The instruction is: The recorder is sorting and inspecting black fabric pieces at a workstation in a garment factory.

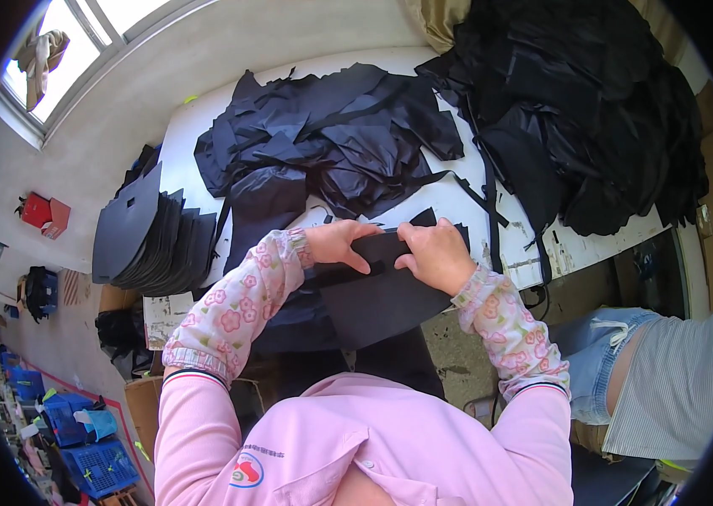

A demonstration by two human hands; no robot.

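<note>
I see my left hand [338, 242] and my right hand [433, 253] both closed on one flat black fabric piece [382, 295], which sits at the near edge of the white table [179, 135] and droops off it toward my lap. The left hand grips the piece at its upper left edge, thumb stretched across the top face and the other fingers curled out of sight behind it. The right hand pinches the upper right part, knuckles up and fingers bent down onto the cloth, so the two hands are near each other with a short strip of black fabric between them. Floral sleeve covers [242, 308] wrap both my forearms over a pink shirt [390, 438]. Just beyond my hands lies a loose heap of black cut pieces [322, 135] with straps trailing out of it, spread over the middle of the table. To the right of that, a bigger mound of black fabric [592, 110] covers the far right end of the table and hangs over its edge. At the left end of the table a fanned stack of dark stiff panels [150, 236] leans, its edges stepped like cards. On my right another person in a striped top and denim shorts [601, 354] is close to the table; their hands are not in view. Blue plastic crates [78, 438] are on the floor at lower left.
</note>
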